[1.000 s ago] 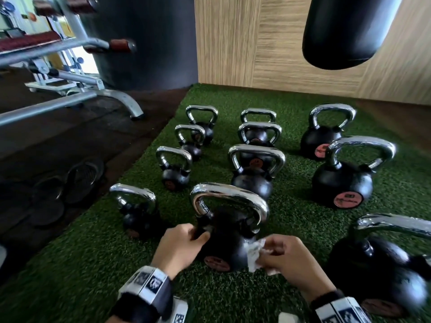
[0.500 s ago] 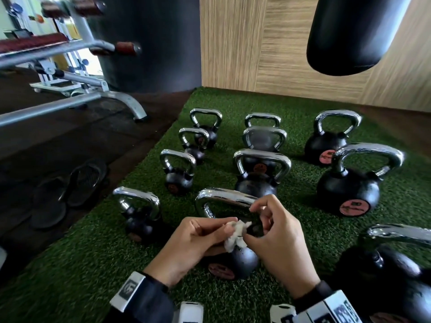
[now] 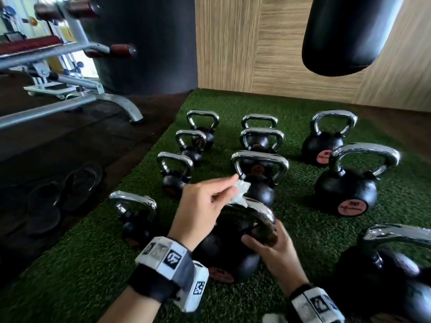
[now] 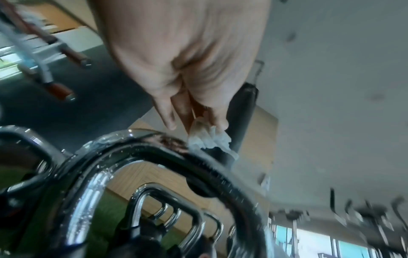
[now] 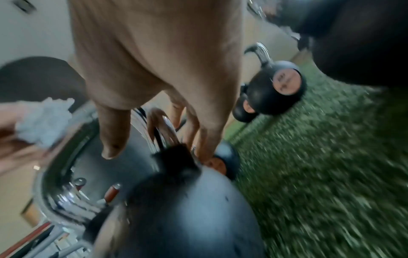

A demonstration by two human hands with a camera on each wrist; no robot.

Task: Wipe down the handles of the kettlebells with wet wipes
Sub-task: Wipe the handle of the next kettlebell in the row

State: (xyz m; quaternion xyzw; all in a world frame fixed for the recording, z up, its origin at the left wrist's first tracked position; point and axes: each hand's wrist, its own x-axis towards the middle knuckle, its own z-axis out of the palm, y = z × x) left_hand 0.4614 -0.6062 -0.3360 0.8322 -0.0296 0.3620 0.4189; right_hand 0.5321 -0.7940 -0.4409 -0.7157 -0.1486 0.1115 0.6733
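The nearest kettlebell (image 3: 228,257) is black with a chrome handle (image 3: 258,212) and stands on the green turf in front of me. My left hand (image 3: 224,190) pinches a crumpled white wet wipe (image 3: 240,194) and holds it against the top of that handle. In the left wrist view the wipe (image 4: 209,141) touches the wet handle (image 4: 141,151). My right hand (image 3: 263,238) grips the handle's right leg just above the ball. The right wrist view shows its fingers (image 5: 194,129) curled round the chrome leg (image 5: 165,129), with the wipe (image 5: 44,120) at the left.
Several more kettlebells stand in rows on the turf (image 3: 303,229), the closest at left (image 3: 135,220), behind (image 3: 258,183) and far right (image 3: 384,264). A black punching bag (image 3: 349,31) hangs overhead at right. A bench frame (image 3: 70,101) and sandals (image 3: 63,194) occupy the dark floor at left.
The wipe passed from my right hand, via both hands, into my left, which has raised it onto the handle top. My right hand dropped to grip the handle's right leg.
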